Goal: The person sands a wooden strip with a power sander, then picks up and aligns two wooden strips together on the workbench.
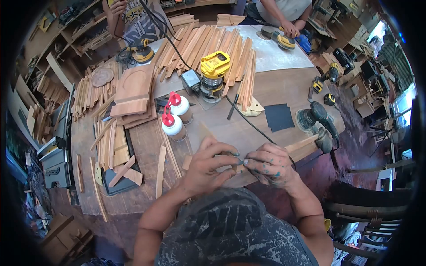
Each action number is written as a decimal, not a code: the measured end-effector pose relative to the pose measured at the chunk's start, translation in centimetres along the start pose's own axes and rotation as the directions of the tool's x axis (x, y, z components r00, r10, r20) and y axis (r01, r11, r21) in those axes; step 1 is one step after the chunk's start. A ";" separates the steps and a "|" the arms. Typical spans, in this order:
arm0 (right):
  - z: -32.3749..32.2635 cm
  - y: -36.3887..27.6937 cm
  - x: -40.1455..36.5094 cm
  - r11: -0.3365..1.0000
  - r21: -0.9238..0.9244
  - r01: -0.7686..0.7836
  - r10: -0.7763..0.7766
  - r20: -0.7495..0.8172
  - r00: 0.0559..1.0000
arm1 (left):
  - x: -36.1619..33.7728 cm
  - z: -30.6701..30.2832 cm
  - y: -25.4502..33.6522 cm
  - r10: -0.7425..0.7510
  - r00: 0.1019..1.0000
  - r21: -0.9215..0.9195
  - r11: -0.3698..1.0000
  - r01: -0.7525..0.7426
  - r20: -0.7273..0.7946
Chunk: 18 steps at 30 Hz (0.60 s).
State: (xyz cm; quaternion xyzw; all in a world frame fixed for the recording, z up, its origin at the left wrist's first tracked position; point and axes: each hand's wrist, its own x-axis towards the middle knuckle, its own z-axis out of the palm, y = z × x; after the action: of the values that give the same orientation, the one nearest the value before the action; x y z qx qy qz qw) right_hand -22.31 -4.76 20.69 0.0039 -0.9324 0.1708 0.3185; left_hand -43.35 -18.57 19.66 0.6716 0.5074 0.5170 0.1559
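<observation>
My left hand (212, 163) and my right hand (271, 165) meet fingertip to fingertip over the near edge of the wooden table (204, 126). Both are closed in a pinch, with the fingers curled. Blue-green stains mark the fingers of my right hand. Whatever lies between the fingertips is too small to name. Two white glue bottles (174, 129) with red caps stand beyond my left hand. Past my right hand are dark sandpaper sheets (279, 117) and a wood strip (301, 148) at the table edge.
A yellow-topped router (214, 73) stands mid-table, its black cord (257, 125) trailing toward my right hand. Many wood strips (199, 48) cover the far side. Shaped panels (133, 91) are stacked left. A sander (317, 117) sits right. Across the table, a person's hand (289, 29) rests on another sander.
</observation>
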 end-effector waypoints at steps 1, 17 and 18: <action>0.8 0.4 -0.8 0.999 -0.040 -0.001 0.001 -0.004 1.000 | -0.3 0.6 -0.7 0.011 1.000 0.040 0.999 -0.012 0.018; 13.7 2.6 -15.7 0.917 -0.095 -0.387 0.396 0.103 0.912 | -11.7 9.3 -11.9 -0.170 0.908 0.285 0.957 0.059 0.383; 13.6 2.6 -15.4 0.894 -0.088 -0.439 0.446 0.109 0.888 | -11.5 8.7 -11.5 -0.228 0.900 0.273 0.953 0.129 0.371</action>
State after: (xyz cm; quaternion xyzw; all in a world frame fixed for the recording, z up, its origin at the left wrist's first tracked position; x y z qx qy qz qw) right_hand -18.46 -8.24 0.64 -0.2075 -0.9318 0.2097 0.2113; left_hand -41.36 -20.52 1.47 0.7268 0.5840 0.2871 0.2197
